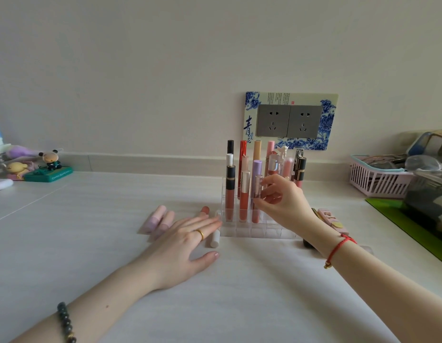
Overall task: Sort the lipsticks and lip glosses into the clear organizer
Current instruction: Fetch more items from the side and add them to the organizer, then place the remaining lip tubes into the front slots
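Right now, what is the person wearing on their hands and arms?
The left hand has a plain gold ring on one finger, and that wrist carries a bracelet of dark beads. The right hand is bare of rings; its wrist wears a red braided cord that ends in a small gold bead. No sleeves show.

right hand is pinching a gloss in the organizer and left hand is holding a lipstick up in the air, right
No. The head view shows the left hand lying flat on the table beside loose lipsticks, fingers straight, lifting nothing. The right hand does pinch a gloss standing in the organizer.
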The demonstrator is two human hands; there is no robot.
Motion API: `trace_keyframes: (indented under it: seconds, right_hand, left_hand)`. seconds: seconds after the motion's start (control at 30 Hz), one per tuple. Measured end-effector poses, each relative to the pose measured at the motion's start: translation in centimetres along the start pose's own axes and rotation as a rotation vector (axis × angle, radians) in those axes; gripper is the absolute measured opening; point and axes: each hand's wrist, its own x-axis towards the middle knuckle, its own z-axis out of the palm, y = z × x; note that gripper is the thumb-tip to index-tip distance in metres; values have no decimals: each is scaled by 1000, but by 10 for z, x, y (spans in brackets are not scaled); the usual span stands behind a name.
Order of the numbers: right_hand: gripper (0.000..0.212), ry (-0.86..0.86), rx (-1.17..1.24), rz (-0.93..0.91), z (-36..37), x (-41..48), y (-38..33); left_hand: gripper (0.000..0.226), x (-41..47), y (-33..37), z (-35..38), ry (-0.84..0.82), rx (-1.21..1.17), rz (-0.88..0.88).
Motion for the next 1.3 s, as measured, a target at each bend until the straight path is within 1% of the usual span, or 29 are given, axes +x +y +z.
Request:
trace_keyframes:
  seconds: [0.2, 0.3, 0.37, 0.47, 0.57, 0.7, 0.83, 0.9, 0.93, 1.03, 1.2, 1.23, 1.3]
  right_hand:
    - [36, 66, -15, -51, -10, -7, -6]
    - [33, 102, -21, -94, -18, -17, -9]
    - [32, 92, -42, -117, -23, -28, -8]
    - [29, 38, -86, -184, -30, -48, -5]
    - [36, -52, -119, -242, -34, -67, -1]
    - [37, -195, -262, -301, -32, -82, 4]
    - [33, -243, -261, -322, -30, -83, 3]
    - [30, -250, -265, -322, -30, -84, 4]
    - [27, -249, -264, -319, -30, -84, 4]
    - [23, -243, -265, -311, -31, -85, 4]
    - [22, -236, -271, -306, -31, -85, 3]
    - [21, -233, -273, -302, -31, -85, 2]
    - [22, -230, -275, -298, -31, -85, 0]
  left_hand:
    - [66, -1, -7, -1, 60, 41, -72]
    - [76, 3, -12, -2, 32, 94, -140]
    - [78, 9, -12, -1, 32, 126, -166]
    - [66, 17, -4, -1, 95, 209, -192]
    - [57, 22, 4, 3, 123, 267, -224]
    - [48, 23, 7, 6, 157, 316, -257]
    - [31, 21, 12, 2, 246, 373, -268]
    - [26, 21, 8, 0, 209, 314, -273]
    - [28, 20, 5, -1, 191, 284, -278]
    - [41, 19, -2, -9, 221, 288, -270]
    - [22, 19, -3, -32, 350, 212, -304]
    - [19, 20, -1, -37, 392, 150, -316]
    - [15, 20, -1, -44, 416, -102, -398]
